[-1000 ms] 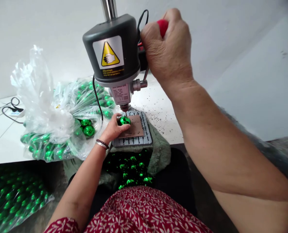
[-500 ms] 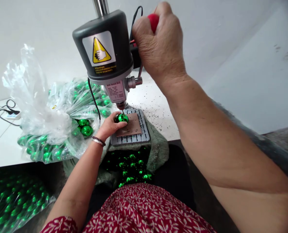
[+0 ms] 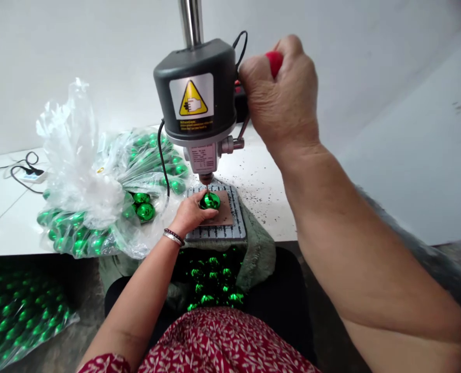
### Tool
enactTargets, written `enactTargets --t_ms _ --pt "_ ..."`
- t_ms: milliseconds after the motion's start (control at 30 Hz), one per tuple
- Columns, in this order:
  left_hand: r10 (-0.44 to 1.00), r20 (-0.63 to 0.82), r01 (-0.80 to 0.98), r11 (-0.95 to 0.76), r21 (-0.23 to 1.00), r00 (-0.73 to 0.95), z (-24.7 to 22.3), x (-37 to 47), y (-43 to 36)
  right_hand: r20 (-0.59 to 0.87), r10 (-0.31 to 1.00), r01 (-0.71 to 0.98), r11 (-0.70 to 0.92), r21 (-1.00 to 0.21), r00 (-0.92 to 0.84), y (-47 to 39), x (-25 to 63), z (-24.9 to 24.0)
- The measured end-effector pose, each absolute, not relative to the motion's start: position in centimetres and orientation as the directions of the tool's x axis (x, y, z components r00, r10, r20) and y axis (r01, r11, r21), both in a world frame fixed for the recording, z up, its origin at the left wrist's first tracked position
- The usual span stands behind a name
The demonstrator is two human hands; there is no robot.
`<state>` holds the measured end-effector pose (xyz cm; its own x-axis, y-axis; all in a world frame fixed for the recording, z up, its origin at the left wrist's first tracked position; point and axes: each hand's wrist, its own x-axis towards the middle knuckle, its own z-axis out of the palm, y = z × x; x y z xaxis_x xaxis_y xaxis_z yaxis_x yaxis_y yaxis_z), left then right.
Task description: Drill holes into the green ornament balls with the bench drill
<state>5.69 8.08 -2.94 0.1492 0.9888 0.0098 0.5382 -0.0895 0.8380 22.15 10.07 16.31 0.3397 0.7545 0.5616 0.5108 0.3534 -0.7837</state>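
Note:
A shiny green ball ornament [image 3: 210, 201] rests on a brown board [image 3: 225, 210] atop the drill press's grey base [image 3: 239, 228]. My left hand [image 3: 191, 211] is closed around the ball, thumb in front and fingers behind. Above it, the bit of the bench drill [image 3: 195, 93] points down and appears to meet the top of the ball. Up at the right of the drill head, my right hand [image 3: 284, 93] is wrapped round the red knob [image 3: 274, 62] of the feed lever, and most of the knob is hidden by my fingers.
Clear plastic bags [image 3: 78, 171] of green balls lie on the white table [image 3: 4, 228] at left, one open. Dark shavings [image 3: 261, 194] dot the table at right. More balls [image 3: 212, 274] sit by my lap, beside green cloth [image 3: 259, 248]. Another full bag [image 3: 16, 316] is lower left.
My view has shifted, so the drill and both hands sit lower and further right in the picture. Both hands keep their grips on the ball and the lever knob.

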Motion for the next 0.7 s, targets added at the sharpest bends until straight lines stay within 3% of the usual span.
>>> enactTargets --t_ms 300,700 --pt "0.984 -0.032 0.557 -0.073 0.827 0.176 -2.8 5.7 7.7 0.721 0.637 0.487 0.555 -0.674 0.273 7.8 22.7 13.6" --pt "0.992 0.02 0.536 -0.084 0.84 0.124 -4.1 5.7 7.2 0.75 0.59 0.484 0.583 -0.652 0.3 7.3 22.6 12.8"
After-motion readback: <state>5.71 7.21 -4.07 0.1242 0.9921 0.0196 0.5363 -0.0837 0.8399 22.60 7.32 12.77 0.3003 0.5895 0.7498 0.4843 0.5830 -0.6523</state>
